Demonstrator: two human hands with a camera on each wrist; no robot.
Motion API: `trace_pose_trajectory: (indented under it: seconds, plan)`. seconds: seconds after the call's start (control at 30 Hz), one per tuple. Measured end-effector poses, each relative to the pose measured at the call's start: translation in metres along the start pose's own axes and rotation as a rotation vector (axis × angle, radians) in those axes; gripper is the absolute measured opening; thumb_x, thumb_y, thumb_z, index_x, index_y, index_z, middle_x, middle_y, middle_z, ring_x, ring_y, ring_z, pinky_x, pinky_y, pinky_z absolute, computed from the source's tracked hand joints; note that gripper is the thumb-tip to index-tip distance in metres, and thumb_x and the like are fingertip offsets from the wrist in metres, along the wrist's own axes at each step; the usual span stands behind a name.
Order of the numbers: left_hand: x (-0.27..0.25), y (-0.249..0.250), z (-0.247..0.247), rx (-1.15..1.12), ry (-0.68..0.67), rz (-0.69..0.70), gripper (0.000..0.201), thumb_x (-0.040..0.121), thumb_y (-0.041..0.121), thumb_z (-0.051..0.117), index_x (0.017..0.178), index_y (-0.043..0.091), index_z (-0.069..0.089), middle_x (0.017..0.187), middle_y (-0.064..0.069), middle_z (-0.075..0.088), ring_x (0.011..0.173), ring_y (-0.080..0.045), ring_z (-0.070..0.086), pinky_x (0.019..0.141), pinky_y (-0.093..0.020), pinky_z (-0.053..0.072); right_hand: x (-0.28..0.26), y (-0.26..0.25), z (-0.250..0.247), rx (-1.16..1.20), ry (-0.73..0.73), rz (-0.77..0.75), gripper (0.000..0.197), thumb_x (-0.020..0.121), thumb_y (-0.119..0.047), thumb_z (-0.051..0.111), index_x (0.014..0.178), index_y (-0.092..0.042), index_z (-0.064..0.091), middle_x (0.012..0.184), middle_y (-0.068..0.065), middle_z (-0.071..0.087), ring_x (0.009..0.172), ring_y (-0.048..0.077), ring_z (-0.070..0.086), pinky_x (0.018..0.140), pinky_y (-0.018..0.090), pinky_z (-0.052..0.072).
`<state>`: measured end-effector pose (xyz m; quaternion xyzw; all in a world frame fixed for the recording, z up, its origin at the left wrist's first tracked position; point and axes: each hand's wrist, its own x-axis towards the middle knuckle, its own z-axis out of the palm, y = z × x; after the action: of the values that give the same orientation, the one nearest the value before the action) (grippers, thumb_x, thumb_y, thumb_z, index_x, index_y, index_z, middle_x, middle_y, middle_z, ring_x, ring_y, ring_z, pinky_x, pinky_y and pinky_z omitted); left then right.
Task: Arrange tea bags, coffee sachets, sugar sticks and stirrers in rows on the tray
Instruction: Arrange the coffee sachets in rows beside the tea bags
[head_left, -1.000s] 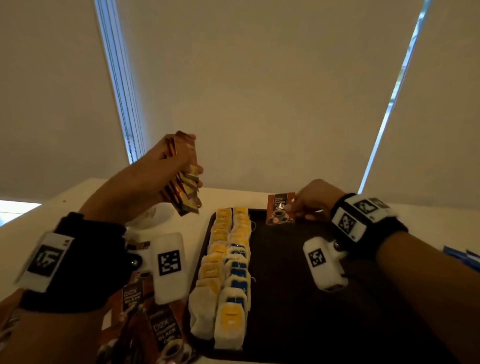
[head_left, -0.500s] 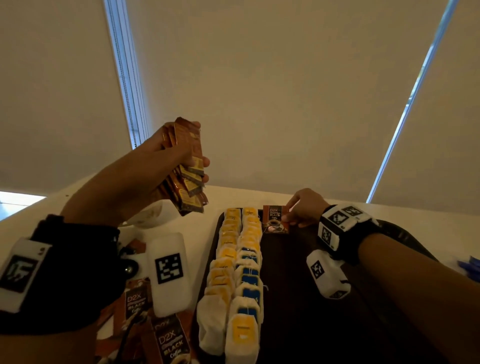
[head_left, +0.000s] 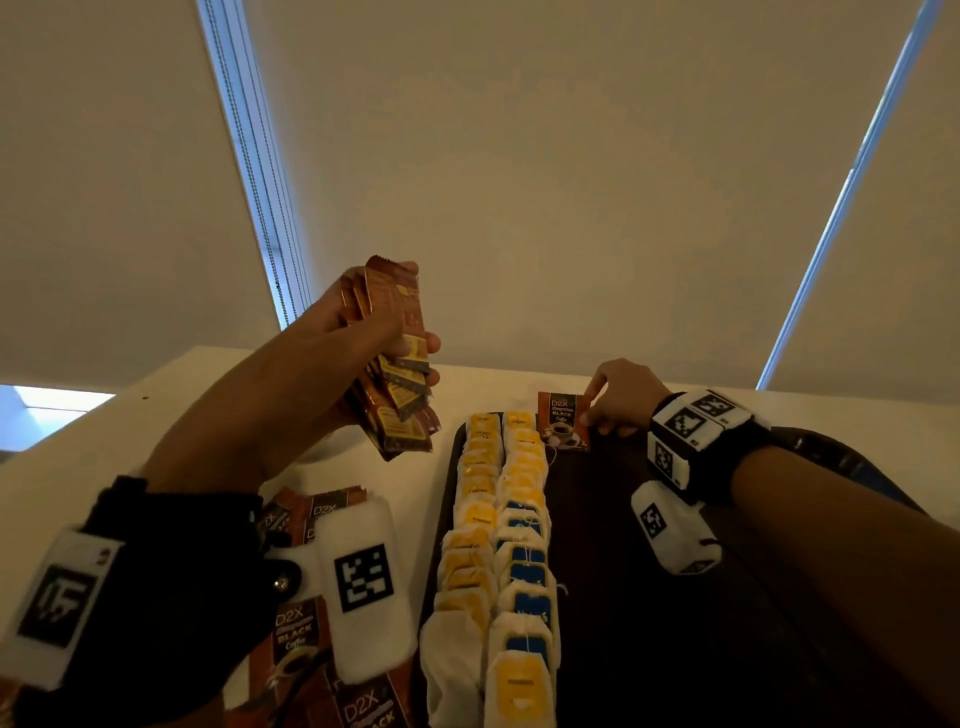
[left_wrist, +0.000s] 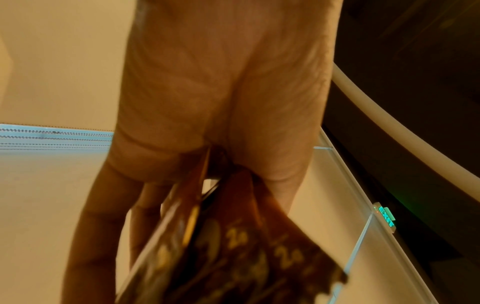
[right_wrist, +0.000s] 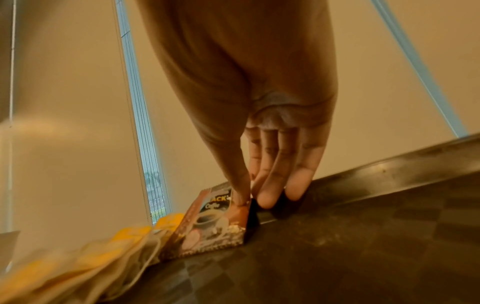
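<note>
A dark tray (head_left: 675, 597) holds two rows of tea bags (head_left: 498, 530) along its left side. At the tray's far end my right hand (head_left: 618, 400) pinches one brown coffee sachet (head_left: 563, 421) by its right edge, the sachet leaning against the far rim (right_wrist: 389, 170) next to the tea bags (right_wrist: 109, 251). The thumb and fingers (right_wrist: 265, 185) grip that sachet (right_wrist: 215, 222). My left hand (head_left: 358, 338) is raised over the table left of the tray and grips a fanned stack of coffee sachets (head_left: 400, 374), seen close in the left wrist view (left_wrist: 233, 251).
More coffee sachets (head_left: 296, 639) lie on the white table (head_left: 130, 431) at the lower left, beside the tray. The tray's middle and right show bare dark surface. Window blinds (head_left: 519, 156) stand behind the table.
My right hand has slid the single sachet leftward toward the tea bag rows at the tray's far end. The left hand with the stack has risen slightly.
</note>
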<state>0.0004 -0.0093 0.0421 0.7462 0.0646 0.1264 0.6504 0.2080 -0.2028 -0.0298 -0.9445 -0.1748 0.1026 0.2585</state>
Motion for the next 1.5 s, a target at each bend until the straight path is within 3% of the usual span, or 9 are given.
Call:
trace_pose_trajectory:
  seconds: [0.27, 0.47, 0.57, 0.67, 0.77, 0.97, 1.17, 1.27, 1.5]
  plan:
    - [0.002, -0.005, 0.001, -0.019, -0.005, -0.015, 0.037, 0.097, 0.013, 0.044, 0.122, 0.039, 0.048, 0.104, -0.005, 0.071, 0.090, -0.024, 0.071, 0.075, -0.044, 0.058, -0.001, 0.000, -0.001, 0.164, -0.007, 0.039, 0.032, 0.083, -0.009, 0.069, 0.110, -0.004, 0.051, 0.095, 0.016, 0.065, 0.078, 0.022, 0.062, 0.065, 0.032, 0.053]
    - [0.000, -0.010, 0.008, 0.038, 0.002, -0.036, 0.016, 0.096, 0.029, 0.049, 0.110, 0.036, 0.050, 0.104, -0.007, 0.069, 0.088, -0.024, 0.071, 0.073, -0.041, 0.058, -0.051, -0.035, -0.020, 0.378, 0.060, -0.137, 0.025, 0.085, -0.022, 0.067, 0.106, -0.013, 0.057, 0.102, 0.007, 0.064, 0.083, 0.017, 0.064, 0.066, 0.030, 0.054]
    - [0.000, -0.010, 0.019, 0.213, -0.013, 0.035, 0.018, 0.093, 0.027, 0.056, 0.105, 0.037, 0.047, 0.101, -0.008, 0.065, 0.083, -0.018, 0.068, 0.072, -0.032, 0.057, -0.102, -0.059, -0.026, 0.547, -0.024, -0.285, 0.023, 0.085, -0.036, 0.064, 0.101, -0.019, 0.063, 0.093, 0.000, 0.069, 0.079, 0.009, 0.068, 0.067, 0.024, 0.056]
    - [0.000, -0.009, 0.041, 0.379, -0.038, 0.181, 0.038, 0.086, 0.032, 0.065, 0.119, 0.035, 0.046, 0.092, 0.001, 0.063, 0.077, -0.005, 0.064, 0.066, -0.016, 0.051, -0.137, -0.069, -0.021, 0.681, -0.140, -0.326, 0.036, 0.078, -0.047, 0.063, 0.103, -0.020, 0.064, 0.094, -0.002, 0.071, 0.083, 0.008, 0.070, 0.071, 0.025, 0.058]
    - [-0.002, -0.012, 0.063, 0.480, -0.056, 0.283, 0.052, 0.078, 0.030, 0.074, 0.122, 0.033, 0.046, 0.090, 0.011, 0.063, 0.079, -0.001, 0.064, 0.068, -0.014, 0.051, -0.147, -0.064, -0.014, 0.804, -0.142, -0.317, 0.034, 0.084, -0.040, 0.061, 0.105, -0.014, 0.064, 0.096, 0.004, 0.072, 0.084, 0.011, 0.070, 0.072, 0.029, 0.059]
    - [-0.005, -0.014, 0.084, 0.624, -0.122, 0.320, 0.065, 0.070, 0.043, 0.078, 0.124, 0.034, 0.043, 0.106, 0.011, 0.061, 0.090, 0.001, 0.060, 0.072, -0.011, 0.047, -0.152, -0.035, -0.019, 1.045, -0.159, -0.178, 0.019, 0.090, -0.018, 0.059, 0.100, -0.004, 0.066, 0.097, 0.015, 0.071, 0.085, 0.026, 0.067, 0.077, 0.037, 0.059]
    - [-0.005, -0.010, 0.078, 0.494, -0.103, 0.306, 0.053, 0.081, 0.027, 0.072, 0.126, 0.034, 0.045, 0.101, 0.007, 0.067, 0.089, -0.004, 0.067, 0.082, -0.023, 0.053, -0.150, -0.027, -0.029, 1.016, -0.112, -0.195, 0.013, 0.090, -0.014, 0.058, 0.098, -0.009, 0.067, 0.093, 0.012, 0.072, 0.086, 0.021, 0.070, 0.074, 0.033, 0.059]
    - [-0.003, -0.007, 0.071, 0.448, -0.090, 0.266, 0.043, 0.087, 0.013, 0.064, 0.123, 0.030, 0.048, 0.097, 0.003, 0.067, 0.085, -0.008, 0.068, 0.077, -0.025, 0.054, -0.148, -0.024, -0.029, 1.009, -0.100, -0.174, 0.010, 0.091, -0.010, 0.056, 0.095, -0.010, 0.065, 0.083, 0.008, 0.072, 0.079, 0.018, 0.068, 0.070, 0.031, 0.058]
    - [-0.004, -0.004, 0.065, 0.432, -0.045, 0.206, 0.030, 0.092, 0.015, 0.054, 0.117, 0.031, 0.052, 0.096, -0.013, 0.064, 0.090, -0.026, 0.067, 0.081, -0.039, 0.056, -0.142, -0.020, -0.031, 1.049, 0.027, -0.129, 0.007, 0.084, -0.006, 0.063, 0.091, -0.007, 0.066, 0.084, 0.010, 0.069, 0.068, 0.012, 0.065, 0.057, 0.021, 0.057]
